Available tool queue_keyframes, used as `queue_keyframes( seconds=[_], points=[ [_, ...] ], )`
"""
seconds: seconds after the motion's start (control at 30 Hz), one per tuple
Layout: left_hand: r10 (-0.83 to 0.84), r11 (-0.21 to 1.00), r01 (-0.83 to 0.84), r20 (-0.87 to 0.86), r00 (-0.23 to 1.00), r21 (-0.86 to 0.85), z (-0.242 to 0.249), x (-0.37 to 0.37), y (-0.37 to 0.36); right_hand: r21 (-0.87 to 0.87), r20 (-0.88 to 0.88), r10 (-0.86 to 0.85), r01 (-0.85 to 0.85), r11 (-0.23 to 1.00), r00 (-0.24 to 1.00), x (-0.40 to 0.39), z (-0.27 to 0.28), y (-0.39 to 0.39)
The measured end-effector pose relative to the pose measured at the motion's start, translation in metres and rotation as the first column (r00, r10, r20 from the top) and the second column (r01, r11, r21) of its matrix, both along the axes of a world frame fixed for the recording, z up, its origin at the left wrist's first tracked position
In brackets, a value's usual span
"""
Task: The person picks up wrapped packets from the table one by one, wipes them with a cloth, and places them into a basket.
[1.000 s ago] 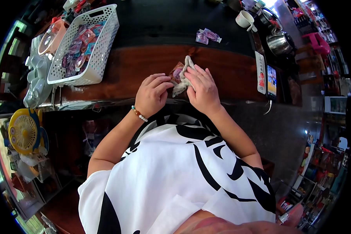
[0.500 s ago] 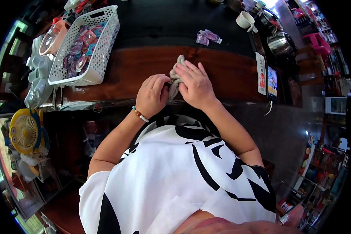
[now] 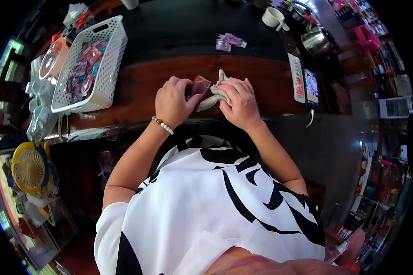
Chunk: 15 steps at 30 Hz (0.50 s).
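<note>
Near the front edge of the dark wooden table (image 3: 147,87), my left hand (image 3: 173,101) pinches a small reddish packet (image 3: 200,88) between thumb and fingers. Just right of it, my right hand (image 3: 241,101) has its fingers closed on a crumpled light-grey cloth (image 3: 210,101). One end of the cloth points up past the fingers, and another trails left toward the packet. A beaded bracelet circles my left wrist.
A white perforated basket (image 3: 109,75) of small packets stands at the left, beside clear plastic containers (image 3: 42,107). Purple packets (image 3: 230,41) lie farther back. A white mug (image 3: 273,18), metal kettle (image 3: 317,42) and lit phone (image 3: 311,87) are at the right.
My hands have moved apart slightly. The reddish packet now shows in my left hand, and my right fingers have curled around the cloth. The whole view has shifted a little.
</note>
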<state>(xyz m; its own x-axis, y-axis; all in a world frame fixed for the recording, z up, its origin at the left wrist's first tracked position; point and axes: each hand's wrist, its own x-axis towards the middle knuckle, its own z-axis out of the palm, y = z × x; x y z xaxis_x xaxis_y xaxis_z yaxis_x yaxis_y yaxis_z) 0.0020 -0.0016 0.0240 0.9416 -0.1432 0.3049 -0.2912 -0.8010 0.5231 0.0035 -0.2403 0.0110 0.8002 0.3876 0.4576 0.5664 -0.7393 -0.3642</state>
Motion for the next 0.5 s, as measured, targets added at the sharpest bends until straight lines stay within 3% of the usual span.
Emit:
queue_keyframes(
  seconds=[0.03,0.17,0.33,0.4,0.43,0.5],
  points=[
    [0.027,0.998,-0.022,-0.106,0.994,0.053,0.005,0.003,-0.003,-0.006,0.002,-0.019,0.019,1.000,1.000,0.002,-0.002,-0.008],
    [-0.026,0.999,0.037,-0.254,0.967,0.038,0.009,0.017,-0.005,0.109,0.046,-0.067,0.061,0.992,0.997,0.013,-0.013,-0.027],
    [-0.070,0.997,0.077,-0.244,0.967,0.017,0.005,0.022,-0.003,0.115,0.104,-0.086,0.074,0.991,0.991,0.012,-0.014,-0.022],
    [-0.124,0.988,0.067,-0.457,0.881,-0.140,0.012,0.025,0.001,0.115,0.101,-0.091,0.080,0.990,0.991,0.010,-0.013,-0.023],
    [-0.113,0.989,0.058,-0.457,0.882,-0.134,0.015,0.024,0.004,0.115,0.103,-0.091,0.079,0.990,0.991,0.011,-0.013,-0.021],
    [-0.266,0.832,-0.083,-0.527,0.807,-0.548,0.019,0.023,0.014,0.119,0.096,-0.085,0.074,0.990,0.992,0.010,-0.012,-0.021]
  ],
)
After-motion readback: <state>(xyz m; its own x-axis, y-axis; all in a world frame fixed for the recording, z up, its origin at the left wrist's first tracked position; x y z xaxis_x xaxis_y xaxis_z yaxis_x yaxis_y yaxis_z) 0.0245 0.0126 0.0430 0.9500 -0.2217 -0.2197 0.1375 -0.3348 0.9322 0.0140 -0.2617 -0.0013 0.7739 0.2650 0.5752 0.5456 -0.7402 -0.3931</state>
